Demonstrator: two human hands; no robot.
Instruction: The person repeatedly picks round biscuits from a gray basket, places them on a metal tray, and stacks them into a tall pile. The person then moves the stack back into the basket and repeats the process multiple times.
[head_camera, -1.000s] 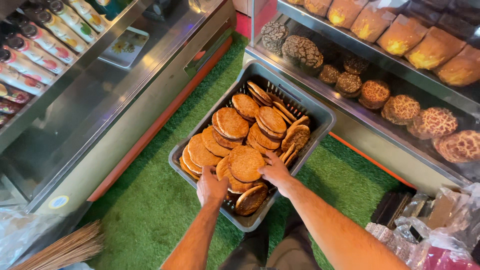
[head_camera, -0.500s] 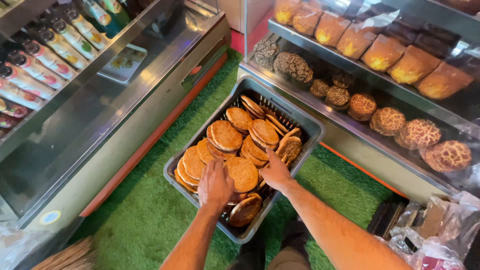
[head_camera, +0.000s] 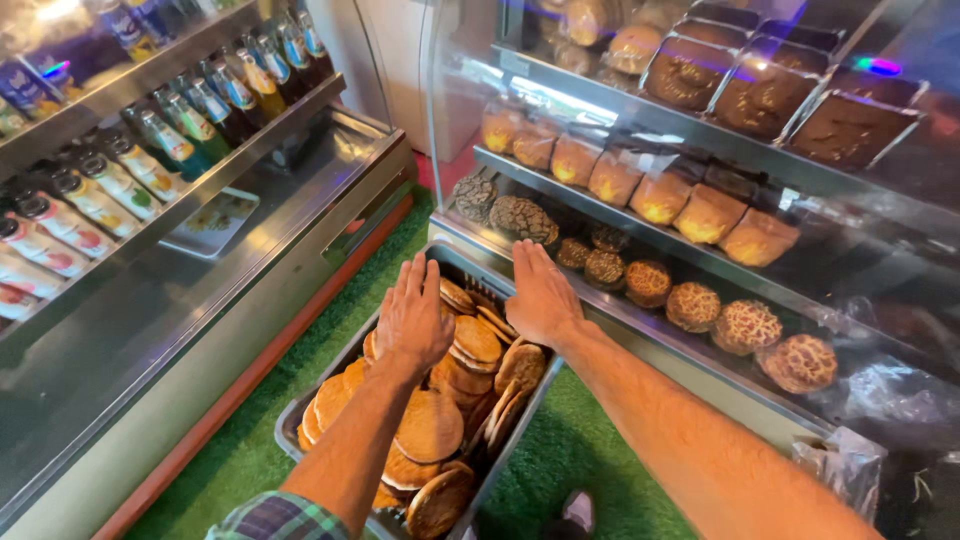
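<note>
Fingers straight and slightly apart, gripping nothing, the left hand (head_camera: 413, 318) and right hand (head_camera: 540, 295) hover palm-down above the far end of the metal tray (head_camera: 515, 425). Round brown flatbreads (head_camera: 430, 425) fill the tray, which sits on the green floor mat (head_camera: 225, 465) beside the glass display case (head_camera: 700, 200).

Both hands, left hand (head_camera: 413, 318) and right hand (head_camera: 541, 297), hide the tray's (head_camera: 322, 387) far end. Its near end runs off the bottom edge. Upper-right cakes (head_camera: 850, 125) are blurred; bottles (head_camera: 60, 210) leave the left edge.
</note>
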